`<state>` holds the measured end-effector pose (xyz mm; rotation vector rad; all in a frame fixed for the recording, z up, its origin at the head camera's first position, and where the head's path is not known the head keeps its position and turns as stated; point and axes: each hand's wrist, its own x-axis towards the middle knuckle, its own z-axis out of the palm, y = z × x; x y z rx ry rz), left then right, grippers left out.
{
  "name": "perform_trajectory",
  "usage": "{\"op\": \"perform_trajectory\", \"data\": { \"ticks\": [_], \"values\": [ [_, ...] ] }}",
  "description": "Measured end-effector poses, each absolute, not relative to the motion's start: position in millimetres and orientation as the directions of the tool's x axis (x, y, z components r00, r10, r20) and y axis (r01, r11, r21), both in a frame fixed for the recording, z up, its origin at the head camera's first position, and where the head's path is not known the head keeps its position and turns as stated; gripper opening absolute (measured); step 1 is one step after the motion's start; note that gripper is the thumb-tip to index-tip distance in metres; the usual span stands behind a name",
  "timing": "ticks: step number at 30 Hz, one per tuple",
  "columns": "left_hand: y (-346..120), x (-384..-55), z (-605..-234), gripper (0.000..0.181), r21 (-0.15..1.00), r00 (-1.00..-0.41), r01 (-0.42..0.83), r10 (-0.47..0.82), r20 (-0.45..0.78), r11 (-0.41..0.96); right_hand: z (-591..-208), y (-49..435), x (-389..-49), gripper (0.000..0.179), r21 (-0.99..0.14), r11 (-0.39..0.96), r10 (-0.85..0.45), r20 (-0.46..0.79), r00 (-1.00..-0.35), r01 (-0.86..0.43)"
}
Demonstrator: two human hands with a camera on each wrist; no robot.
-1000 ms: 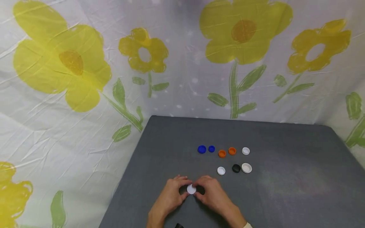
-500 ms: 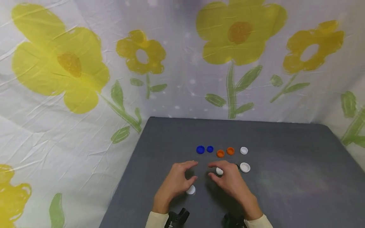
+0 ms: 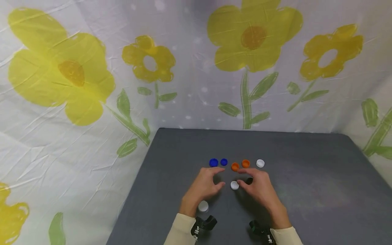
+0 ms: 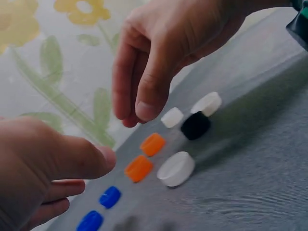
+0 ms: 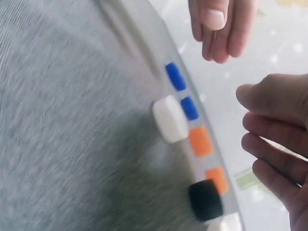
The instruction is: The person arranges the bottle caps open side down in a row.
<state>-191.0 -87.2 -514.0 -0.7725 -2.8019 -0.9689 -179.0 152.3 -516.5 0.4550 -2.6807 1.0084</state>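
Both hands hover over the grey table, fingers and thumbs spread apart, with nothing held. My left hand is just in front of two blue bottle caps; a white cap lies beside its wrist. To the right, my right hand has its thumb tip right by another white cap and its fingers close to two orange caps. A black cap shows partly between that thumb and fingers. The larger white cap is hidden behind the right hand in the head view but shows in the left wrist view.
One more white cap ends the back row, right of the orange ones. A flower-printed curtain hangs behind the table and along its left side. Black wrist devices sit at both cuffs.
Both hands have let go of the white cap near the front, leaving it on the table. They have moved forward and right, toward the rows of caps, and apart from each other.
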Motion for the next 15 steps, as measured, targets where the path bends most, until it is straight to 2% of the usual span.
{"op": "perform_trajectory", "data": {
  "ticks": [5, 15],
  "values": [
    [-73, -193, -525, 0.043, 0.55, -0.88, 0.466, 0.424, 0.213, 0.693, -529, 156, -183, 0.034, -0.595, 0.719, -0.23, 0.284, -0.931, -0.359],
    [-51, -187, -551, 0.031, 0.519, -0.875, 0.483, 0.4, 0.272, 0.705, -546, 155, -184, 0.033, -0.576, 0.716, -0.286, 0.273, -0.919, -0.394]
  ]
}}
